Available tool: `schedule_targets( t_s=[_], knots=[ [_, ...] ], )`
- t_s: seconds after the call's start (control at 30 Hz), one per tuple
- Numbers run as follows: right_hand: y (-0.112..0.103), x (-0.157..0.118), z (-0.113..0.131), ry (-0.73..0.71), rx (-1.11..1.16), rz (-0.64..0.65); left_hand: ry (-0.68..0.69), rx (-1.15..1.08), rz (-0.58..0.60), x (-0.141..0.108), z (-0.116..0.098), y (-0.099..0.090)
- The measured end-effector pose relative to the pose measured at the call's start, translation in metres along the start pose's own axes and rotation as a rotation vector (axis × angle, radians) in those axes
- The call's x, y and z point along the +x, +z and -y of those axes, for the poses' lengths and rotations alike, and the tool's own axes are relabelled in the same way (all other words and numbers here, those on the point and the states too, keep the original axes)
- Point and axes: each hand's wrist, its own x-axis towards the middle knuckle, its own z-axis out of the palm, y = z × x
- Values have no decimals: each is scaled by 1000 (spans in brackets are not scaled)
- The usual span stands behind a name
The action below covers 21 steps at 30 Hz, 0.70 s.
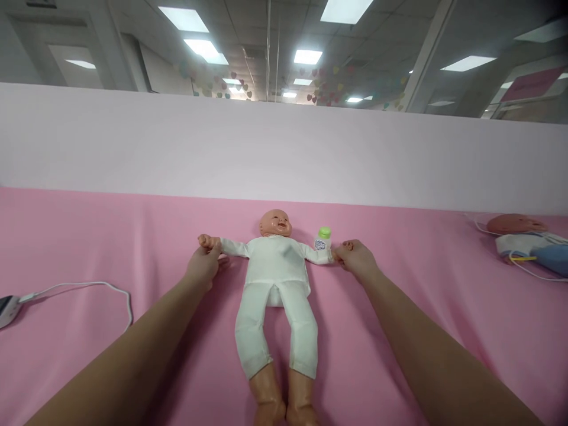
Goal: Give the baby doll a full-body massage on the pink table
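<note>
A baby doll (276,266) in a white top and white trousers lies on its back on a pink sheet, its head toward the wall and its arms stretched out sideways. My left hand (205,264) is closed round the doll's hand at the left. At the right, my right hand (357,259) grips the doll's other hand. Just behind the sleeve near my right hand stands a small bottle (323,238) with a green cap. The doll's bare feet reach the bottom edge of the view.
The pink sheet (177,219) meets a white wall (284,154) with glass above it. A white cable (89,283) runs from a device (9,310) at the left. Another doll (517,223) lies at the far right with blue and white cloth.
</note>
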Motion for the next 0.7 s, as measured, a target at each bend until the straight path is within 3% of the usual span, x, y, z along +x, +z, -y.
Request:
schedule_targets(
  t_s=[0.07, 0.13, 0.27, 0.37, 0.53, 0.7],
  knots=[
    [3, -13, 11, -143, -16, -162, 195, 226, 28, -13, -4, 4],
    [12, -30, 23, -338, 19, -207, 398, 498, 89, -28, -7, 10],
    [37, -63, 41, -819, -31, -56, 767, 857, 225, -48, -6, 22],
    [51, -74, 46, -1067, -188, 89, 921, 990, 322, -51, -1, 26],
    [57, -75, 47, -1154, -307, 199, 1044, 1159, 435, -50, -1, 28],
    [58, -72, 43, -1096, -273, 187, 983, 1084, 396, -49, 1, 29]
  ],
)
